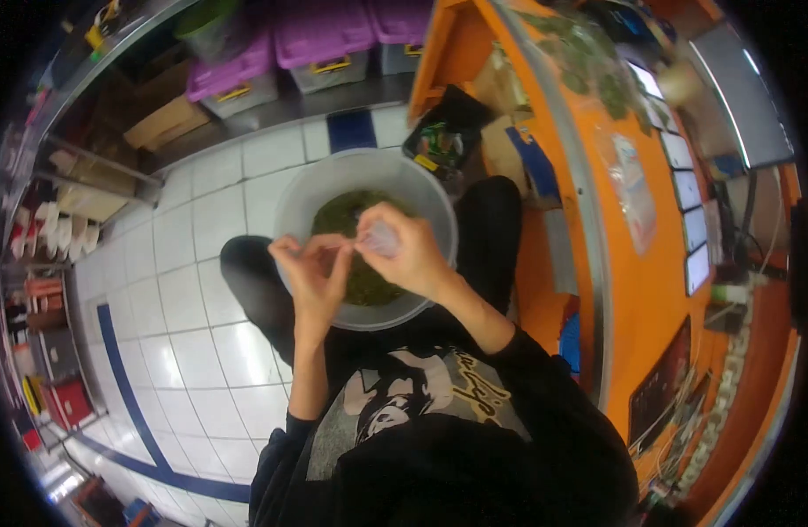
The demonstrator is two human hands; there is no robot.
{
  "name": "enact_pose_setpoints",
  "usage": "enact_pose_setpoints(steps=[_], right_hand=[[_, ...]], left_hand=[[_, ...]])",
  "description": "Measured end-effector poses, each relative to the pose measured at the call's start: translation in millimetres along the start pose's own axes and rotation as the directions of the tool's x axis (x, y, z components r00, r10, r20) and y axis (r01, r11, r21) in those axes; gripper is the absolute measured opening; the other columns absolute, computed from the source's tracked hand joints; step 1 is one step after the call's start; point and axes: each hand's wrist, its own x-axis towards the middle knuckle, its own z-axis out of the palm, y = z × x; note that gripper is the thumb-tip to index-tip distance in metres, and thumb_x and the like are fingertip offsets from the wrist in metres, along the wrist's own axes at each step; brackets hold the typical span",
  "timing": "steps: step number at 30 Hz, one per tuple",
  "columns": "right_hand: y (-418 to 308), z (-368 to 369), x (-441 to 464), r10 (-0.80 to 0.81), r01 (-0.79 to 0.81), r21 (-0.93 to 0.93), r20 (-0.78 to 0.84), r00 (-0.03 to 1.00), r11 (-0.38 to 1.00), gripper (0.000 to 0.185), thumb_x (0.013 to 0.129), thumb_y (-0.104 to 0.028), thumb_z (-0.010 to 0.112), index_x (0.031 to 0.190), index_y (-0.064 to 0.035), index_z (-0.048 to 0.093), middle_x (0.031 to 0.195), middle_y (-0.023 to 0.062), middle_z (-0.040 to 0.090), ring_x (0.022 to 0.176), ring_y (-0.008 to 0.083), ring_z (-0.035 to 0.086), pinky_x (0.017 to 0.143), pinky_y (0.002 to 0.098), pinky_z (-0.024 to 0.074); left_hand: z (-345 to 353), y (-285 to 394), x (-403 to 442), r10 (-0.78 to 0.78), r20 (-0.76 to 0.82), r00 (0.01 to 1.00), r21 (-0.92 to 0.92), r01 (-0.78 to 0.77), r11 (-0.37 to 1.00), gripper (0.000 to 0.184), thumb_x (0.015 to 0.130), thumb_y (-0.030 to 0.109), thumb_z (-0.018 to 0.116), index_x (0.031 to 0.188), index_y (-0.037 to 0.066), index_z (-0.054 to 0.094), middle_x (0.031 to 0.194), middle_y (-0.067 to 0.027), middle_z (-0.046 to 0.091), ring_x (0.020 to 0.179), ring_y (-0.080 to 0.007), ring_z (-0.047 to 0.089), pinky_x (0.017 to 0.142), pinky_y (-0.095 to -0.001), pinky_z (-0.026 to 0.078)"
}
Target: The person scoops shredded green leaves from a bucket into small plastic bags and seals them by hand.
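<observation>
1. Left hand (311, 277) and right hand (408, 255) meet near the centre of the frame, their fingertips pinched close together on a small clear plastic piece (384, 239); its exact shape is too blurred to tell
2. Most of that piece shows within the curl of the right hand's fingers, while the left hand's thumb and fingertips come together at its left end
3. Beneath them, at the centre of the frame, stands a round translucent tub (441, 206) between the person's knees, with a loose green mass (369, 288) in it
4. White floor tiles (180, 303) with dark blue strips fill the left of the frame
5. Storage boxes with purple lids (325, 35) line the top, left of centre
6. On the right runs an orange bench (623, 351), bearing a row of phones (697, 268) and a clear packet (630, 189)
</observation>
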Motion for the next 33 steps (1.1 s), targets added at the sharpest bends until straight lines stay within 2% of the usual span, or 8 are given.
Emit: enact_pose_setpoints(steps=[9,12,15,18,22,26,29,33], right_hand=[[-14,-20,6,0.034,-0.024,-0.041,0.262,0.964,0.999,0.026,0.071,0.003,0.069,0.091,-0.0016,0.053,0.080,0.0174,0.062,0.074,0.0372,0.062,0.064,0.0358,0.0480],[-20,-43,13,0.066,-0.075,0.022,0.297,0.953,0.997,0.023,0.073,-0.004,0.073,0.088,-0.0023,0.057,0.077,0.0121,0.062,0.072,0.0231,0.062,0.067,0.0326,0.0470],[-33,-96,23,0.199,-0.130,0.315,-0.198,0.960,0.940,0.016,0.080,-0.007,0.071,0.090,-0.0066,0.059,0.080,0.0030,0.062,0.071,0.0124,0.060,0.060,0.0264,0.0473],[-34,-138,36,0.190,0.288,0.462,-0.744,0.640,0.839,0.011,0.091,-0.012,0.064,0.099,-0.0075,0.056,0.098,0.0106,0.065,0.077,0.0121,0.062,0.047,0.0179,0.0407],[-36,-105,26,0.423,0.080,0.699,-0.516,0.745,0.711,0.017,0.093,-0.018,0.062,0.104,-0.0089,0.053,0.100,0.0085,0.061,0.077,0.0139,0.061,0.044,0.0182,0.0395],[-9,-47,-2,0.550,-0.265,0.957,0.159,0.820,0.117,0.022,0.084,-0.006,0.059,0.104,-0.0080,0.050,0.086,0.0052,0.052,0.071,0.0146,0.056,0.048,0.0250,0.0430],[-1,-9,-18,0.540,-0.406,0.913,0.319,0.779,0.047,0.027,0.083,-0.002,0.057,0.108,-0.0069,0.050,0.087,0.0047,0.052,0.070,0.0151,0.055,0.054,0.0267,0.0451],[3,10,-24,0.511,-0.587,0.738,0.381,0.771,0.334,0.033,0.082,0.003,0.060,0.113,-0.0041,0.052,0.093,0.0061,0.057,0.080,0.0163,0.061,0.066,0.0293,0.0531]], left_hand=[[1,-2,-9,-0.041,0.049,0.998,-0.003,0.041,0.999,0.048,0.085,-0.012,0.060,0.110,0.009,0.026,0.086,-0.0152,0.063,0.084,-0.0185,0.063,0.077,-0.0262,0.047],[-1,7,-6,-0.025,0.047,0.999,-0.047,0.027,0.999,0.045,0.089,-0.005,0.060,0.119,0.007,0.029,0.100,-0.0196,0.064,0.092,-0.0203,0.064,0.081,-0.0281,0.049],[-10,16,5,-0.006,-0.024,1.000,-0.047,0.005,0.999,0.043,0.093,0.003,0.058,0.127,0.005,0.032,0.115,-0.0236,0.062,0.100,-0.0225,0.063,0.088,-0.0320,0.050],[-22,17,7,0.000,-0.123,0.992,-0.046,-0.006,0.999,0.039,0.096,0.013,0.056,0.129,0.004,0.036,0.123,-0.0263,0.058,0.103,-0.0242,0.063,0.094,-0.0378,0.051],[-19,13,7,-0.040,-0.127,0.991,-0.095,0.028,0.995,0.038,0.097,0.015,0.055,0.128,0.003,0.038,0.123,-0.0253,0.058,0.103,-0.0236,0.063,0.093,-0.0365,0.051],[-9,17,2,-0.096,-0.051,0.994,-0.048,0.094,0.994,0.028,0.097,0.013,0.054,0.121,0.001,0.045,0.118,-0.0207,0.061,0.101,-0.0215,0.061,0.090,-0.0329,0.049],[-10,17,0,-0.160,0.037,0.986,0.022,0.160,0.987,0.028,0.098,0.014,0.054,0.122,0.000,0.049,0.116,-0.0155,0.062,0.099,-0.0181,0.060,0.089,-0.0302,0.048],[-13,14,-3,-0.275,0.149,0.950,-0.026,0.282,0.959,0.030,0.095,0.012,0.058,0.121,-0.002,0.051,0.108,-0.0128,0.063,0.093,-0.0167,0.062,0.081,-0.0281,0.051]])
